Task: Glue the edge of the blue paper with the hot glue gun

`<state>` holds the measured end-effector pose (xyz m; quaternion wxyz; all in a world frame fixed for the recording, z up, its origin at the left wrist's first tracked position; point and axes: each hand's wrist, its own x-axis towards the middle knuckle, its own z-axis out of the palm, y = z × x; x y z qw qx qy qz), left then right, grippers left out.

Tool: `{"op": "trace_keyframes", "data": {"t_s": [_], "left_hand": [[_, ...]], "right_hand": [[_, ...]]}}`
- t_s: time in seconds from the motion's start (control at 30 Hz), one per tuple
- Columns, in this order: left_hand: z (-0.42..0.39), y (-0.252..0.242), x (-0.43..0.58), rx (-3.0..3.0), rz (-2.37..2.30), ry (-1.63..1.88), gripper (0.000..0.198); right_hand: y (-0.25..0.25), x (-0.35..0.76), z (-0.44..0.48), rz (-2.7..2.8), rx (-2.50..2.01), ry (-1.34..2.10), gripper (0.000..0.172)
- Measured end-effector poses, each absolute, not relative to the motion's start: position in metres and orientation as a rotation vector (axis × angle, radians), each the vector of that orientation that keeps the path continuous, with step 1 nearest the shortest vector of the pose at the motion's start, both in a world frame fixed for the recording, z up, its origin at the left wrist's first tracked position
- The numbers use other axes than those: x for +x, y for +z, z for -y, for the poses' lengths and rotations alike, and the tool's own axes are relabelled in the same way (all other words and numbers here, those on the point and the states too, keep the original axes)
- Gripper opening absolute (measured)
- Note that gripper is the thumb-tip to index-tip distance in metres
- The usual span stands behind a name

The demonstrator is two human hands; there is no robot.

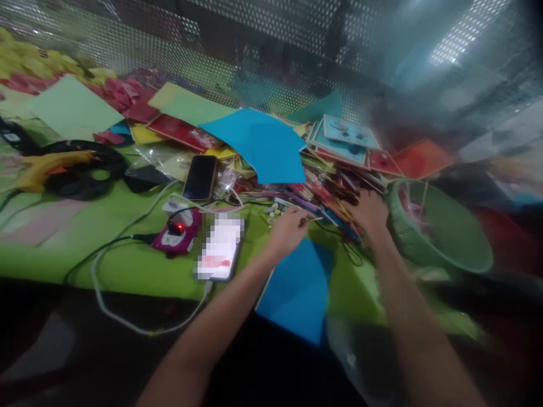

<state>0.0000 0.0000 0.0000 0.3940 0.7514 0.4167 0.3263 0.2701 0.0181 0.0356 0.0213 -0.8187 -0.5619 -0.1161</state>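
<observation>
My left hand [291,229] is closed in a pinch over the green table, a short thin pale stick [314,219] poking out from its fingertips. Just behind it lie small pale pebble-like pieces [274,212]. My right hand [370,212] reaches into a heap of coloured pencils or pens [335,209]; its fingers are blurred, so whether they grip anything is unclear. Below and between my hands, a blue sheet [297,288] lies at the table's front edge. Another bent blue sheet [271,144] rests on the clutter behind.
To the right stands a green basket [445,226]. Left of my arm are a lit phone [220,249] on a white cable, a purple power strip [180,232], a dark phone [201,177] and a yellow glue gun-like tool [51,167]. Cards [350,133] and papers pile at the back.
</observation>
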Motion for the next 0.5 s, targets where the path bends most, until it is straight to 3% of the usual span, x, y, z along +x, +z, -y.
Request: {"op": "trace_keyframes", "data": {"t_s": [0.1, 0.2, 0.3, 0.5], "left_hand": [[0.001, 0.001, -0.001, 1.967, -1.066, 0.816, 0.043], [0.002, 0.003, -0.002, 2.006, -1.077, 0.790, 0.056], [0.003, 0.002, -0.001, 2.040, -1.069, 0.761, 0.062], [0.007, -0.001, 0.006, 2.127, -0.901, 0.664, 0.060]], "right_hand": [[0.032, 0.267, -0.011, 1.808, -2.266, -0.452, 0.048], [0.033, 0.250, 0.011, 1.972, -1.836, -0.236, 0.028], [0.028, 0.225, 0.038, 2.084, -1.527, 0.002, 0.021], [0.003, 0.201, 0.067, 2.252, -1.533, -0.172, 0.017]]}}
